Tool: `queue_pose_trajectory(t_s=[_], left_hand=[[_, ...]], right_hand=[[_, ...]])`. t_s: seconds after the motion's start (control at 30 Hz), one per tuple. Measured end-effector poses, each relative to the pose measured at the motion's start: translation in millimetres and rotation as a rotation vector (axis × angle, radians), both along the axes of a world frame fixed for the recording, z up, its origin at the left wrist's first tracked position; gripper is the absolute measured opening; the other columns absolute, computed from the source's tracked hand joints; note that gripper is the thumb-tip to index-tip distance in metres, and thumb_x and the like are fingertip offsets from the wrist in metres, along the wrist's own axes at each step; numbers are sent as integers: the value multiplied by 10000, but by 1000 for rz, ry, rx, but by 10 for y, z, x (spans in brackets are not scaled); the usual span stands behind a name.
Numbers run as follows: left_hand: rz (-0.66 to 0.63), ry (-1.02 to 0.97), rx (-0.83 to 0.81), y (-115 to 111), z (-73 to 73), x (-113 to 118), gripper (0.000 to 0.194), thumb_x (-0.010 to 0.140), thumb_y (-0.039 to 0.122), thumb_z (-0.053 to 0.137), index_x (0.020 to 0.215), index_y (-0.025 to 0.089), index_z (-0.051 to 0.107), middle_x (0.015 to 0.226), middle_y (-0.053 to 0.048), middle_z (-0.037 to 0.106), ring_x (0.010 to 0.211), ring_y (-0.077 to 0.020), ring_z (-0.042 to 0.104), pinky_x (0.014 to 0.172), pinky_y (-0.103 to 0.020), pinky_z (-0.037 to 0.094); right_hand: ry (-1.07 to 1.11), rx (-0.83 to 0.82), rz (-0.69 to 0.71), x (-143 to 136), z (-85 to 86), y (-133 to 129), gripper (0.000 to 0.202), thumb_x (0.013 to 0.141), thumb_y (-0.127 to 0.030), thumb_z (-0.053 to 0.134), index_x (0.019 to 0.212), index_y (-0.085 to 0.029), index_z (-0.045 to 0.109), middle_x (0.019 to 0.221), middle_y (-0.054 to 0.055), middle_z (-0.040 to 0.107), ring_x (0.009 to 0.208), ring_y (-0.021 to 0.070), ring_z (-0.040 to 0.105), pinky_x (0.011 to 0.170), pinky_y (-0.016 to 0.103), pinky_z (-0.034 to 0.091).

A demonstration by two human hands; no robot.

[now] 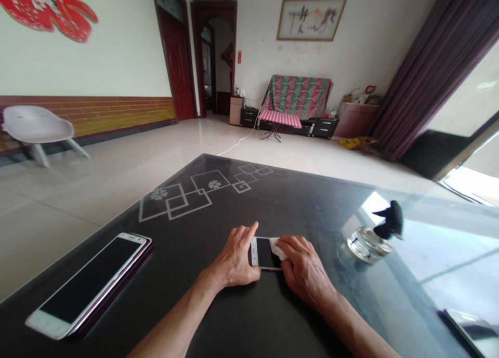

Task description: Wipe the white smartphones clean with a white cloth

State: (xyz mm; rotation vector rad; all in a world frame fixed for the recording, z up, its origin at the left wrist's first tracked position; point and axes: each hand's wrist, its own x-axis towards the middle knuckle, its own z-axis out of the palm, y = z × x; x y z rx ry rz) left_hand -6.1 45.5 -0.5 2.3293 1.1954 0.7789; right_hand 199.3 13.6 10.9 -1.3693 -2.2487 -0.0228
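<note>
A white-framed phone lies face up on the dark glossy table, its dark screen partly covered. My left hand grips the phone's left end, thumb at the near edge and fingers at the far side. On the phone's right part, my right hand presses a white cloth or tissue against the screen, its fingers closed over it. The phone's right end is hidden under that hand.
Left on the table are stacked phones, a white one on top. A clear spray bottle with black nozzle stands right of my right hand. Another device lies at the far right edge. A white chair stands beyond.
</note>
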Motion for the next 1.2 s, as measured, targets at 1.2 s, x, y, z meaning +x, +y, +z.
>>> queue_pose_trajectory(t_s=[1.2], left_hand=[[19,-11,-30,-9,-18,8,962,576,154,597,1463,155,226,1234,-131,489,1183,-326,408,1063,-509,319]], right_hand=[[80,56,-153,18,31,123,149,748,-109,480,739,-194,603,755,40,588,724,177,501,727,315,365]])
